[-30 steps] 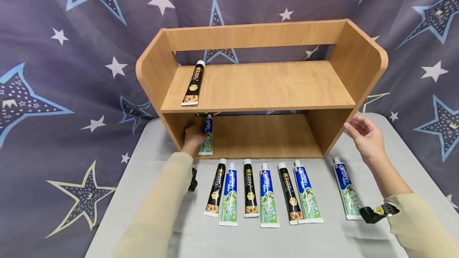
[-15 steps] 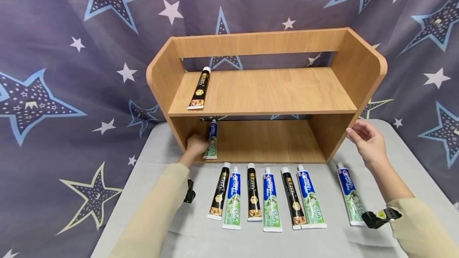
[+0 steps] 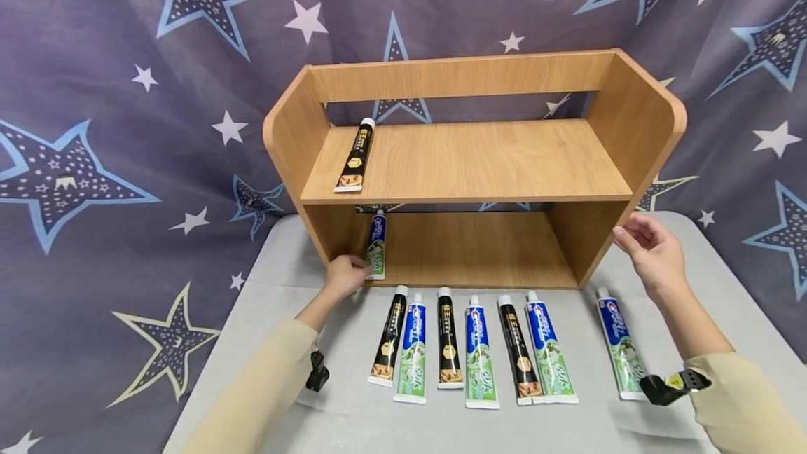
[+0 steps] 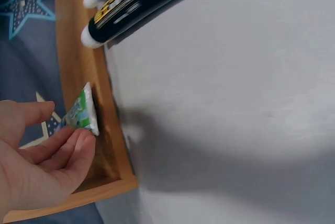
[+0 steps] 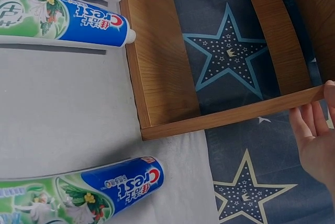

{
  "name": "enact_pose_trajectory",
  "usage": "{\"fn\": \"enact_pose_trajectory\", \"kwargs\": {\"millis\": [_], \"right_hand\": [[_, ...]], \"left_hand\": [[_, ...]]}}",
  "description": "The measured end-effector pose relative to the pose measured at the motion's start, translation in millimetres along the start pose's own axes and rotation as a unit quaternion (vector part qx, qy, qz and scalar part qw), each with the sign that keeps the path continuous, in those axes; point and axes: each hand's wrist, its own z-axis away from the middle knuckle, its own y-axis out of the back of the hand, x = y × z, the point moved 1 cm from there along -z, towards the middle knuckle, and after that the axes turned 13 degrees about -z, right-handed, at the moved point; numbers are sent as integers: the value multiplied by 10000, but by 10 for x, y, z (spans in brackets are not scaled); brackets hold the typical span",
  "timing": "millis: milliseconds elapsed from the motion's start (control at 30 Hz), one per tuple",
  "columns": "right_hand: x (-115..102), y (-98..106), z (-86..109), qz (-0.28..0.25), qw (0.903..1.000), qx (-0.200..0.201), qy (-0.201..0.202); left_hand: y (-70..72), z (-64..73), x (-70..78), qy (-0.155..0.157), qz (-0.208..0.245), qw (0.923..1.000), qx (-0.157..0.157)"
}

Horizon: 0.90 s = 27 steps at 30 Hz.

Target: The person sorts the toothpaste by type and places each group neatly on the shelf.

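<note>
My left hand (image 3: 348, 276) is at the lower left opening of a wooden shelf (image 3: 466, 198). Its fingers touch the bottom end of a green, white and blue toothpaste tube (image 3: 377, 251) lying on the lower board. In the left wrist view the thumb stands apart from the tube's flat end (image 4: 86, 111), and the fingers are nearly straight. With the thumb at its edge and fingers on the outer face, my right hand (image 3: 656, 254) holds the shelf's right side panel. A black toothpaste tube (image 3: 356, 156) lies at the left of the upper board.
Several black toothpaste tubes (image 3: 449, 342) and Crest tubes (image 3: 481, 356) lie in a row on the grey table (image 3: 353, 398) before the shelf. Another Crest tube (image 3: 619, 345) lies apart at the right. A star-patterned curtain (image 3: 126, 181) hangs behind.
My left hand has let go of the Crest toothpaste tube and drawn back towards its lower end; the tube stays on the lower board. My right hand keeps its place. The head view has shifted slightly.
</note>
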Motion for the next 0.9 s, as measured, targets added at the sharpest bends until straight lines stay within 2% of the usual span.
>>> {"fn": "enact_pose_trajectory", "kwargs": {"millis": [267,367,567,700,900], "right_hand": [[-1,8,0,96,10000,20,5],[-4,10,-7,16,10000,-10,13],[1,-1,-2,-17,10000,-49,22],[0,2,-4,-24,10000,-48,38],[0,12,-5,-10,10000,-35,-2]], "left_hand": [[-161,247,-99,43,574,9975,-420],[-211,324,-150,27,621,9968,-509],[-276,462,-226,210,609,9952,-737],[-320,556,-228,248,727,9929,-906],[-382,692,-171,141,829,9903,-1107]]}}
